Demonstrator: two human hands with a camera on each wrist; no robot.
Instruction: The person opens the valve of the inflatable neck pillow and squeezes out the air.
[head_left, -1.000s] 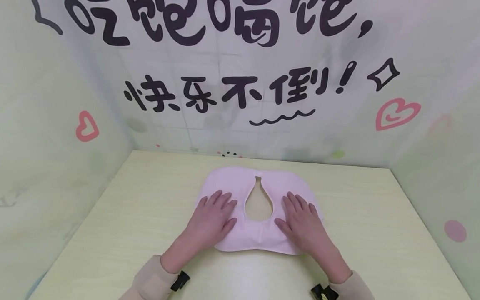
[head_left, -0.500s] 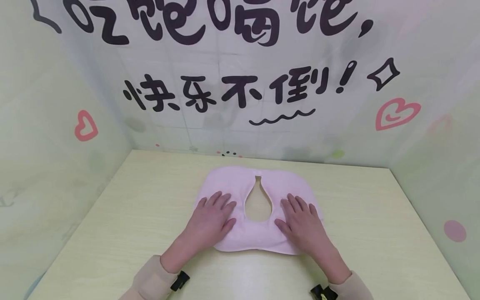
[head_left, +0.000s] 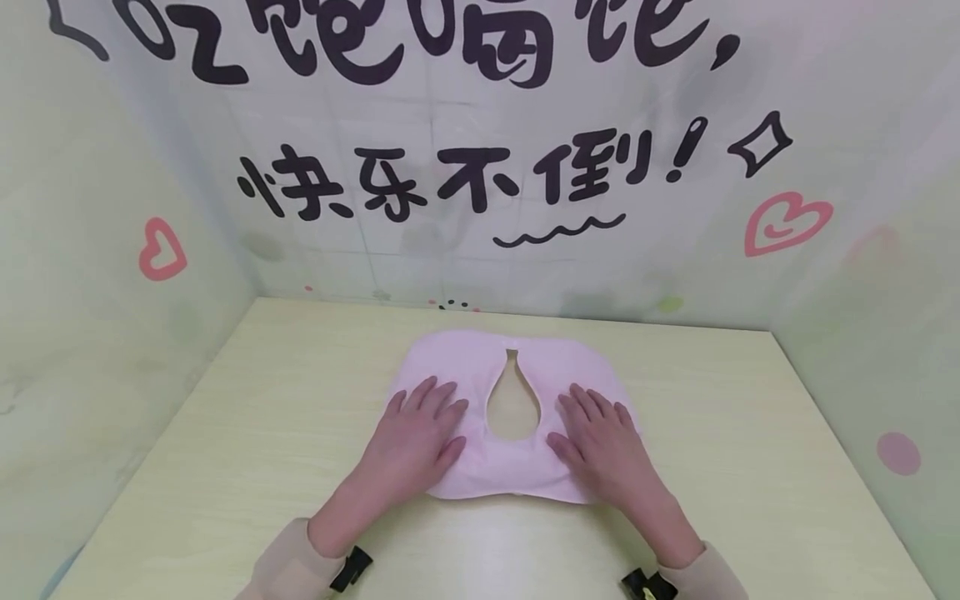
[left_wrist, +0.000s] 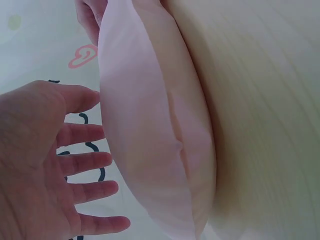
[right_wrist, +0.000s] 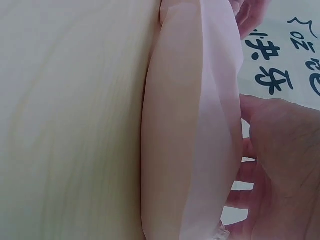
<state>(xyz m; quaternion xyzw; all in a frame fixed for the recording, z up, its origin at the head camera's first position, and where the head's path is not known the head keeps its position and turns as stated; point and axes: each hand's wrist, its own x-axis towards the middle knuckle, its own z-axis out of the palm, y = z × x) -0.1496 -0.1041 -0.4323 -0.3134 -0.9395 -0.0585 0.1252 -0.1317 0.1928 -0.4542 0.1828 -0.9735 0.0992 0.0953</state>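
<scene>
A pink U-shaped pillow point(head_left: 510, 475) with a teardrop opening in its middle lies flat on the table. Its two arms nearly meet at the far side. My left hand point(head_left: 412, 437) rests on its left half, fingers spread and fairly straight. On the right half rests my right hand point(head_left: 603, 446), palm down with the fingers extended. In the left wrist view, the pillow's rounded side point(left_wrist: 145, 120) shows a seam, and the left fingertips reach its upper surface. The right wrist view shows the pillow's edge point(right_wrist: 185, 120) with the right fingers against its top.
The pale wood-grain table point(head_left: 247, 417) spreads around the pillow. Behind it stands a white backdrop point(head_left: 465, 267) printed with black characters and hearts, with similar panels at both sides. Each wrist, in a beige sleeve point(head_left: 296, 562), has a small black clip.
The head view has shifted slightly, so the scene sits a little further left and up. Both hands stay on the pillow in nearly the same places.
</scene>
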